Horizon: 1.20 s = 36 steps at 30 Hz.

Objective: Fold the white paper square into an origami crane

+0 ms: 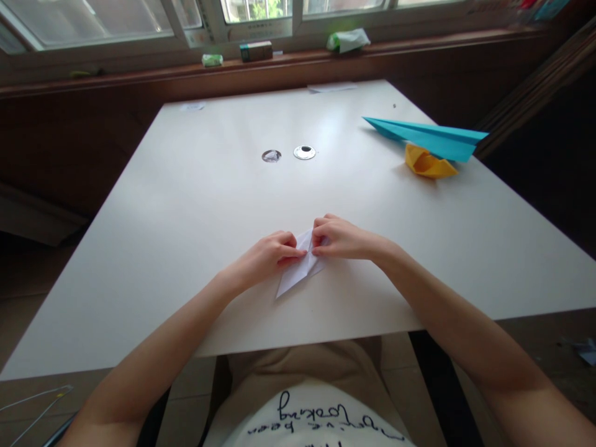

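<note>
Left hand (279, 249) and right hand (336, 238) pinch folded white paper (297, 275), white table (186, 198) beneath, upside-down black shirt lettering (313, 412) reads "been looking"

Our head view
From close above the lap (307, 363), we face forward and down across the table (186, 198), toward the window (107, 22).

The table (153, 205) lies open leftward; plane (437, 139), boat (424, 164) obstruct far right.
</note>
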Each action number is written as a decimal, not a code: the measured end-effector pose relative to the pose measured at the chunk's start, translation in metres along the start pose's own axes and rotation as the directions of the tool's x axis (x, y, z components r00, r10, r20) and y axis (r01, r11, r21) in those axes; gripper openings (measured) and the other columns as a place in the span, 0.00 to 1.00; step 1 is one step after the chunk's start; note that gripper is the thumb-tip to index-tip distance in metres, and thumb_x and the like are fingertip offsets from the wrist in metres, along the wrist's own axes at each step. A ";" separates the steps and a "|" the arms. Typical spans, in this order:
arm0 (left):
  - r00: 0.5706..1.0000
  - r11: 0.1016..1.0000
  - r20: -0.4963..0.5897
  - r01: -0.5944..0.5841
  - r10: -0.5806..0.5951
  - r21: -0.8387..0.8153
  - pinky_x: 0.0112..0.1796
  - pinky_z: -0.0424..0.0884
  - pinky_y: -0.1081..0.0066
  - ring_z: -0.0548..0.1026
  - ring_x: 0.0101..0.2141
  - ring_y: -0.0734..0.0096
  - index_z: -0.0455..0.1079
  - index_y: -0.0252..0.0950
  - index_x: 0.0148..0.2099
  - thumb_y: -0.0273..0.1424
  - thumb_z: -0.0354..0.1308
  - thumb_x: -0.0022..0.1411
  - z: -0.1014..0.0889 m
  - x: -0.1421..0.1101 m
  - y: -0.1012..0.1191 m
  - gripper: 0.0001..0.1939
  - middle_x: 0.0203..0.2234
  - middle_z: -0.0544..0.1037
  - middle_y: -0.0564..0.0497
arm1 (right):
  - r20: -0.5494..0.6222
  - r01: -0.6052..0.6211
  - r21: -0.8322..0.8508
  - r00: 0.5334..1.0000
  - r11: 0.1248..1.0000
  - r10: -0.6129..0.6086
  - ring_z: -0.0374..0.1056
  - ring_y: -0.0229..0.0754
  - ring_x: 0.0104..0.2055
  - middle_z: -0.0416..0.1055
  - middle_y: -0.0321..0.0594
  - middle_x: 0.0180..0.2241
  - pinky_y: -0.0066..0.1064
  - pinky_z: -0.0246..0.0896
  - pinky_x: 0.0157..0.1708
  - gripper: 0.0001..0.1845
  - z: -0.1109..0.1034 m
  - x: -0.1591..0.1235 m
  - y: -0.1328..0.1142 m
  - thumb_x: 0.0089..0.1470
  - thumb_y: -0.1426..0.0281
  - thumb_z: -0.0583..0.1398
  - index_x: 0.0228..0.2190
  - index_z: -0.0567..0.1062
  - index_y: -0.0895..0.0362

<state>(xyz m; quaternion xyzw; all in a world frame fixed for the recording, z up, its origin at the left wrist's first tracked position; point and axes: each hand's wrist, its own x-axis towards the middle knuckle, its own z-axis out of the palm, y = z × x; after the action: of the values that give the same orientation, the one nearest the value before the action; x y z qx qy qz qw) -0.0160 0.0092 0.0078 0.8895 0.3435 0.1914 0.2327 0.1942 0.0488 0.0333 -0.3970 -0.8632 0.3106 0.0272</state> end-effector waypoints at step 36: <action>0.995 0.993 0.053 -0.084 0.080 0.084 0.40 0.70 0.69 0.72 0.39 0.69 0.73 0.39 0.43 0.28 0.47 0.64 -0.005 0.007 0.008 0.13 0.36 0.77 0.48 | -0.052 -0.071 -0.057 0.996 0.996 0.068 0.61 0.46 0.41 0.69 0.42 0.32 0.33 0.57 0.39 0.06 0.007 0.003 -0.002 0.46 0.70 0.57 0.21 0.73 0.57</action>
<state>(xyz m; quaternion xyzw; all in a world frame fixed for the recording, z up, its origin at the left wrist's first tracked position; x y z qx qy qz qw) -0.0097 0.0104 0.0172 0.9165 0.3088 0.1635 0.1946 0.1890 0.0460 0.0285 -0.4350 -0.8568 0.2757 0.0263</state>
